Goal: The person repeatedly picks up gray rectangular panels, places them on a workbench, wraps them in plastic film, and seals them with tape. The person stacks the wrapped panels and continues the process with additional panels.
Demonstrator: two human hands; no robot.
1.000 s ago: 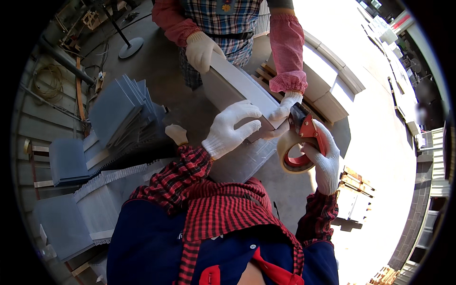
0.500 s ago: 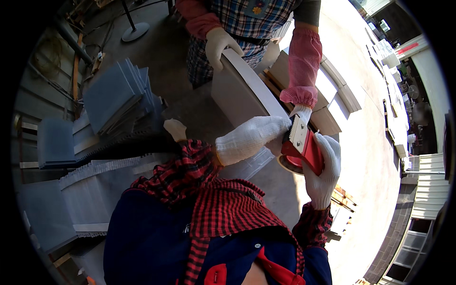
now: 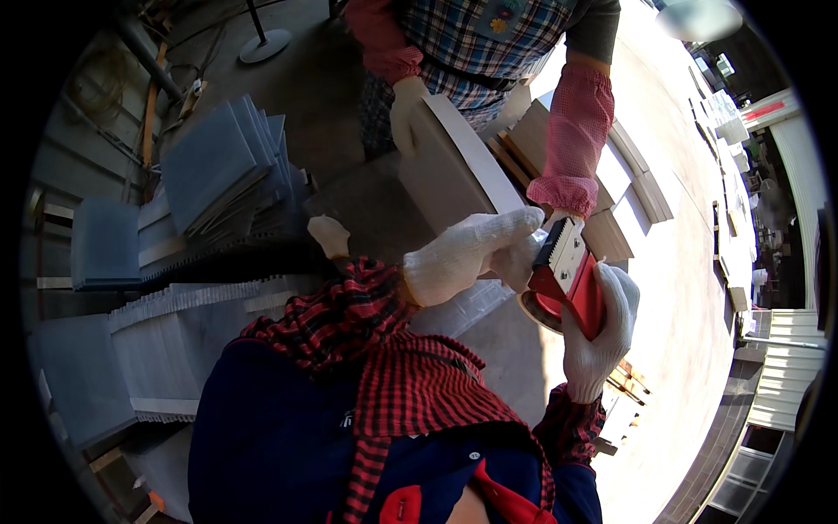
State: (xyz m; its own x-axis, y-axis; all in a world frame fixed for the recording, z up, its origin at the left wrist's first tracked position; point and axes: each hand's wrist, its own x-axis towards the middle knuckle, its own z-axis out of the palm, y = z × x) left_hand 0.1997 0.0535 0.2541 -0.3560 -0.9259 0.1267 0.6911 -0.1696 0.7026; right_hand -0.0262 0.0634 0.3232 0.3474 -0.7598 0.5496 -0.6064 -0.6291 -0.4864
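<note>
My right hand, in a white knit glove, is wrapped round a red tape dispenser with a metal plate and a toothed black edge. My left hand, gloved too, stretches its index finger toward the toothed edge; its lower fingers are bent and partly hidden. Just beyond it stands a pale flat carton or board bundle with a white top edge. A co-worker across from me rests one gloved hand on its far end. The co-worker's other hand, below a pink checked sleeve, is mostly hidden behind the dispenser.
Grey sheets lean in a stack at the left, with more ribbed panels below. Pale boards lie on pallets behind the co-worker's arm. A white glove shape shows beside my left sleeve. A round-based stand is farther back.
The dispenser and my right hand have shifted slightly right and down. My left fingers have spread and bent a little. The whole view has shifted slightly.
</note>
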